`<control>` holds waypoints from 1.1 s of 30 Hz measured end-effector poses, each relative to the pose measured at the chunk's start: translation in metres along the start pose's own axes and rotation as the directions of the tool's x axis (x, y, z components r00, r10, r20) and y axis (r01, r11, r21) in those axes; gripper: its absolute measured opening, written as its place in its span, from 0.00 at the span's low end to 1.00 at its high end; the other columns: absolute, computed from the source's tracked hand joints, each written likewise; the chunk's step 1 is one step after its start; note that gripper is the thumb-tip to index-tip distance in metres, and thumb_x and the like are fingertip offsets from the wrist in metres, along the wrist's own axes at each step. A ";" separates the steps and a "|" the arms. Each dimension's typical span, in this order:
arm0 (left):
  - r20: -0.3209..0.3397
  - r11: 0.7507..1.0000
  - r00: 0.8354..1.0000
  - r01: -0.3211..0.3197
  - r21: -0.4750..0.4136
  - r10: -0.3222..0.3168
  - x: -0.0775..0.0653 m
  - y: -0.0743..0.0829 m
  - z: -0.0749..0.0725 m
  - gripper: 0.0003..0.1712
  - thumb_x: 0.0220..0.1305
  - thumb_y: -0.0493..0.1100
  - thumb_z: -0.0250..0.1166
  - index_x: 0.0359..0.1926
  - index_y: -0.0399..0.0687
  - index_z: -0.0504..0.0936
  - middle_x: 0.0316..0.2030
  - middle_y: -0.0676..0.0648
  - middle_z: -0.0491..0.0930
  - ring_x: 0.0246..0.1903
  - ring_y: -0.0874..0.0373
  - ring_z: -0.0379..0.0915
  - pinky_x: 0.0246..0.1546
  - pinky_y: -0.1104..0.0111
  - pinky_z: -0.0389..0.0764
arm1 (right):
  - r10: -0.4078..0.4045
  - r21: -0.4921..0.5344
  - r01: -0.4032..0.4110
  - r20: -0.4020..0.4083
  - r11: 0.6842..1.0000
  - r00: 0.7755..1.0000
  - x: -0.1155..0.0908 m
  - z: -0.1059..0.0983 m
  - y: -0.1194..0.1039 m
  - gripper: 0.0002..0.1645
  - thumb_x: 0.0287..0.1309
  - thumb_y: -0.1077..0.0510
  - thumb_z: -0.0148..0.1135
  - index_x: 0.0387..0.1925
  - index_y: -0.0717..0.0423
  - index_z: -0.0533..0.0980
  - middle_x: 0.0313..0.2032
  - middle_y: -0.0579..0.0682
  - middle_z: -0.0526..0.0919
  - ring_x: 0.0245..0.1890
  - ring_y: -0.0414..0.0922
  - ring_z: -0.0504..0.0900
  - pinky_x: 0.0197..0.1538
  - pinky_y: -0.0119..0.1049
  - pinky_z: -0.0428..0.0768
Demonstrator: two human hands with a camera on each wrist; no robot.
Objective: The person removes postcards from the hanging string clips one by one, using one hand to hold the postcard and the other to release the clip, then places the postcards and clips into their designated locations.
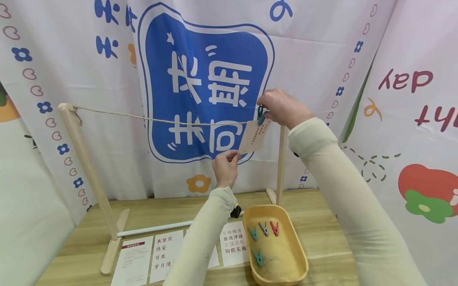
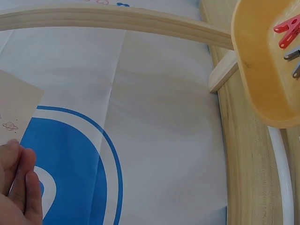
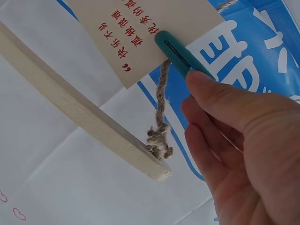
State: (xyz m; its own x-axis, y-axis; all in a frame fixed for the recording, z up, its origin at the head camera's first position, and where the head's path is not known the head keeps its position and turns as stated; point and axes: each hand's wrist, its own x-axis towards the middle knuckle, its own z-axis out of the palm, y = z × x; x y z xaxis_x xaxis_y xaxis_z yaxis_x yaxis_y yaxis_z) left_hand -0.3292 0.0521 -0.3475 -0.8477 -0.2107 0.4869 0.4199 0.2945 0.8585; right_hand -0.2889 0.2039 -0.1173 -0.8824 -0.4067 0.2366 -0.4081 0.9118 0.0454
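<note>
My right hand (image 1: 284, 107) pinches a teal clothespin (image 3: 180, 54) between thumb and fingers. The clothespin's tip lies over the upper edge of a cream card (image 1: 253, 136) with red lettering, right at the twine (image 1: 161, 120). Down at the card's lower left corner, my left hand (image 1: 226, 167) pinches it between thumb and forefinger. The left wrist view shows that hand's fingers (image 2: 18, 173) on the card (image 2: 16, 105), which bears a small planet drawing. A knot (image 3: 159, 143) ties the twine to the top of the right wooden post (image 3: 93, 115).
A yellow tray (image 1: 302, 266) on the wooden table holds several clothespins, among them a red one (image 1: 274, 228). Printed cards (image 1: 132, 260) lie in a row left of it, before a white rod (image 1: 157, 228). The left wooden post (image 1: 86, 167) stands at the twine's other end.
</note>
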 end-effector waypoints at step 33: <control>0.002 1.000 1.000 -0.017 0.027 0.017 -0.001 0.006 -0.005 0.08 0.69 0.41 0.73 0.44 0.43 0.93 0.40 0.44 0.93 0.38 0.50 0.90 0.46 0.59 0.90 | 0.049 0.018 -0.047 -0.137 0.999 0.989 -0.009 -0.005 0.004 0.10 0.63 0.66 0.74 0.46 0.61 0.89 0.50 0.59 0.91 0.45 0.52 0.87 0.53 0.48 0.89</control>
State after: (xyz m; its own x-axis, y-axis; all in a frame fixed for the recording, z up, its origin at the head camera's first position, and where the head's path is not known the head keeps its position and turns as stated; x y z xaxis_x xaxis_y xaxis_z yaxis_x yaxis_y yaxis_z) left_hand -0.3240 0.0499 -0.3423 -0.8413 -0.2039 0.5007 0.4251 0.3227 0.8457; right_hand -0.2811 0.2113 -0.1146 -0.8611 -0.3500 0.3688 -0.3703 0.9288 0.0169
